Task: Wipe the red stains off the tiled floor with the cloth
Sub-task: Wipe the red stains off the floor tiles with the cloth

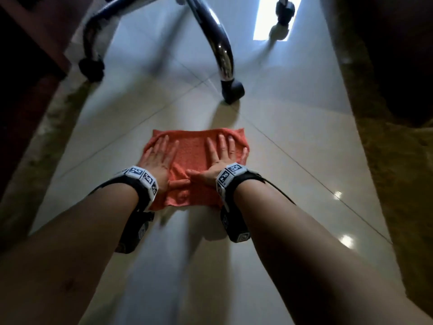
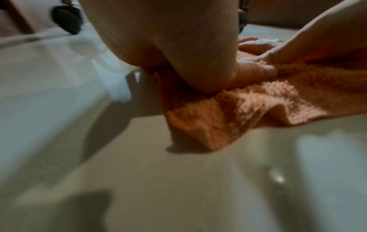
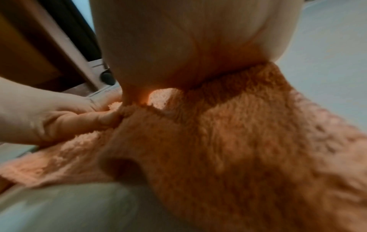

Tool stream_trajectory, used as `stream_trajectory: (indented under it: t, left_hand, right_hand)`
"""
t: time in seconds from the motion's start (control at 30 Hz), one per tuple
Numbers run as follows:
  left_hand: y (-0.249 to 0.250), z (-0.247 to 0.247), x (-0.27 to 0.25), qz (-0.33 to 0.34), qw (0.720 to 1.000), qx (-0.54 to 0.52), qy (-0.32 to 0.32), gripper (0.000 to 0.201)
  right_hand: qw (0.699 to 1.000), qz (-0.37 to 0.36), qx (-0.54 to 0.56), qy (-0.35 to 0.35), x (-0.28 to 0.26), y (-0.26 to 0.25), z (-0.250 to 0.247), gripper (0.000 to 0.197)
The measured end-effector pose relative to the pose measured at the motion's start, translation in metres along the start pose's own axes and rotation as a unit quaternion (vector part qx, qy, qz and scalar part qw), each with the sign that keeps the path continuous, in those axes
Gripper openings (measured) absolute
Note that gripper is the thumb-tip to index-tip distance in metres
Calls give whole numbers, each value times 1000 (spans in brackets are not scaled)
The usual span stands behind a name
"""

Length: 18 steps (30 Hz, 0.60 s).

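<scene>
Floor: glossy tiles [image 1: 293,118], no stains visible
Cloth [image 1: 194,151]: spread flat to cover more tile
Left hand [image 1: 157,158], right hand [image 1: 220,156]: fingers splayed wide, pressing it down

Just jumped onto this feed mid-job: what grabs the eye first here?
The orange cloth spread on the pale tiled floor at centre stands out first, with the left hand and right hand pressed flat on it side by side, fingers straight. Just beyond it, a shiny chair leg curves down to a black wheel. No red stains show on the bare tiles around the cloth.
</scene>
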<state>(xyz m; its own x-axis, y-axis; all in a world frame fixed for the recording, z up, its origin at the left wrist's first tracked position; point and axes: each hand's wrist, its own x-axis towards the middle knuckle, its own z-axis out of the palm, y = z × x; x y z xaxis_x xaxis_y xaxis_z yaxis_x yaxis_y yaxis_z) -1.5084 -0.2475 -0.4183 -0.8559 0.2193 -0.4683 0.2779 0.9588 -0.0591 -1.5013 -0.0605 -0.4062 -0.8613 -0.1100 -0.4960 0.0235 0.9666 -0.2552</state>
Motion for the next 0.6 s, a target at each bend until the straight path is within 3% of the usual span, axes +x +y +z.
stream_trajectory:
  t: [0.1, 0.33, 0.6]
  left_hand:
    - [-62, 11, -23, -45, 999, -5, -19, 119]
    - [-150, 42, -77, -149, 983, -104, -27, 153]
    - [-138, 47, -90, -188, 976, -104, -22, 134]
  right_hand:
    - [999, -49, -10, -13, 16, -61, 15, 106]
    - [991, -127, -42, -15, 21, -166, 54, 94]
    - [990, -133, -41, 1, 7, -164, 64, 85]
